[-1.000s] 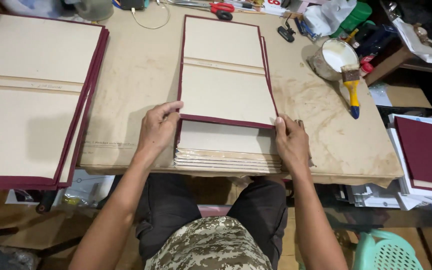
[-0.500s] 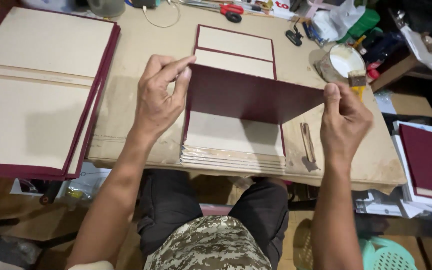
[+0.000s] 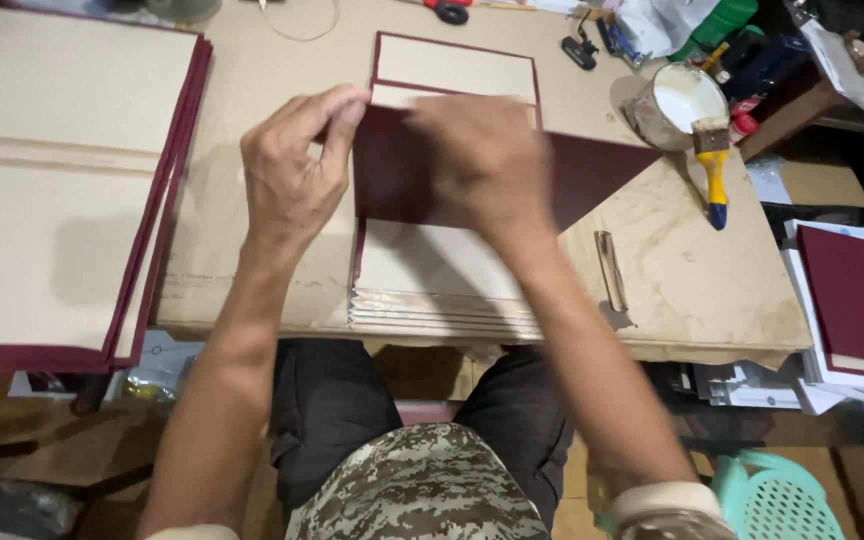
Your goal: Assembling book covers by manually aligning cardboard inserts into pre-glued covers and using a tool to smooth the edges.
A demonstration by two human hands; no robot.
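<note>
Maroon cover sheet [image 3: 592,175] was lifted over cover stack [image 3: 442,290] at table [image 3: 692,300] front edge. Your left hand [image 3: 292,180] pinched its left edge, fingers clamped. Right hand [image 3: 487,160] blurred on top; grip unclear. Judged light, thin, floppy: hold at edges.

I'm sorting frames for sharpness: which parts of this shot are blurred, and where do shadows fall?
Head view: the right hand and its forearm are smeared by motion blur; the left hand is sharper, pinching the maroon cover. The brush and stack look crisp. Soft hand shadows darken the table; no strong glare.
</note>
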